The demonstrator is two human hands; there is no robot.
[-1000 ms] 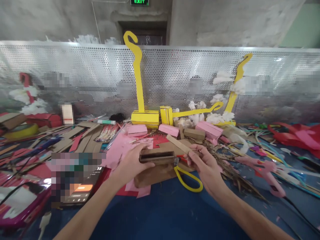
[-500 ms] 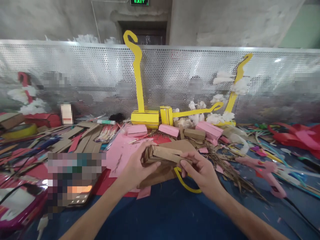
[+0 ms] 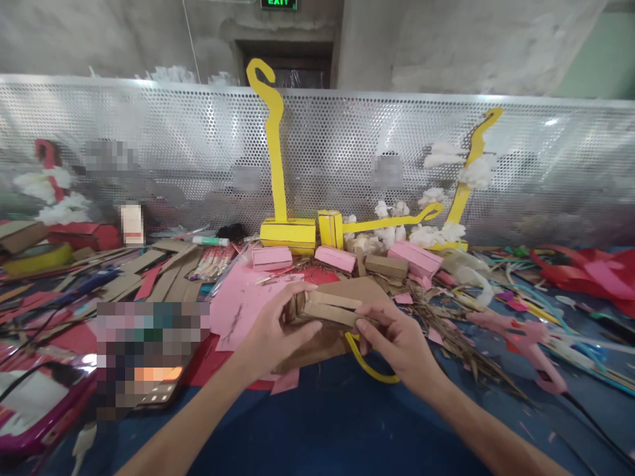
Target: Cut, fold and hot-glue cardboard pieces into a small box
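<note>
Between both hands is a small brown cardboard box (image 3: 330,309), held above a flat cardboard sheet (image 3: 317,350). My left hand (image 3: 280,330) grips its left end, thumb along the near side and fingers behind. At the right end, my right hand (image 3: 391,330) pinches the box between thumb and fingers. A narrow gap runs along the box's top between two cardboard strips. Just behind lie small pink boxes (image 3: 335,259) and another brown cardboard box (image 3: 387,266). A yellow ring (image 3: 370,371), perhaps tape, shows partly below my right hand.
A pink glue gun (image 3: 528,340) lies at the right with its cord trailing. Yellow hook-shaped pieces on boxes (image 3: 288,233) stand against the perforated metal panel (image 3: 327,145). Cardboard strips (image 3: 173,271) and a phone (image 3: 161,390) are on the left; dry brown scraps (image 3: 461,344) lie right.
The cardboard box has turned slightly in my hands, and its top strip now lies closer along the box. Both hands stay in nearly the same place.
</note>
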